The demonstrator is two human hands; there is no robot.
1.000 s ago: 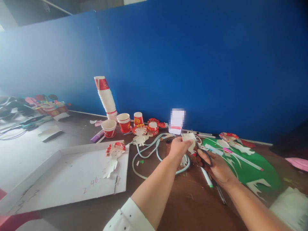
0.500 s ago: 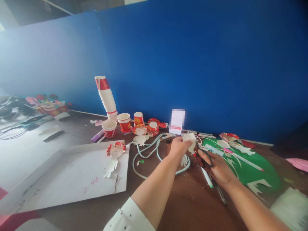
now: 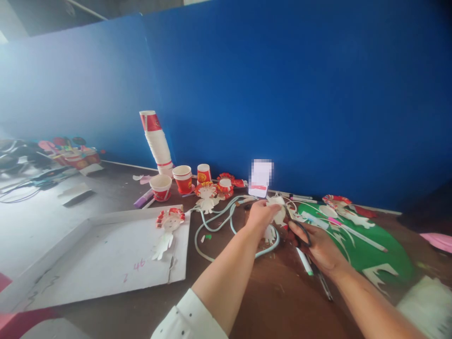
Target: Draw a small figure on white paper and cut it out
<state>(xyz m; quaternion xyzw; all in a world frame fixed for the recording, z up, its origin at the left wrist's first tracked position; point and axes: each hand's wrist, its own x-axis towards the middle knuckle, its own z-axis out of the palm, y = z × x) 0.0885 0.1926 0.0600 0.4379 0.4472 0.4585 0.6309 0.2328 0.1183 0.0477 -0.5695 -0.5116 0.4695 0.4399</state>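
Observation:
Between the fingers of my left hand [image 3: 259, 217] is a small white paper piece [image 3: 278, 214], held up over the brown table. My right hand [image 3: 316, 242] grips black-handled scissors [image 3: 301, 231]; their blades point at the paper's right edge, and I cannot tell whether they touch it. Below the paper lies a white paper figure cutout [image 3: 270, 235]. A green-capped marker [image 3: 304, 262] rests under my right hand. On the right, a green round sheet [image 3: 384, 247] bears a pink-capped pen [image 3: 356, 234] and paper scraps.
A tall stack of paper cups [image 3: 157, 143] leans near the blue partition [image 3: 282, 84]. Shorter red cups [image 3: 182, 180] stand beside it. A white box lid [image 3: 106, 254] at left carries a red-fringed paper figure [image 3: 170, 220]. A pale blue cable [image 3: 197, 238] coils before my left arm.
The white paper has shifted and turned slightly in my left hand. My right hand stays in nearly the same place with the scissors.

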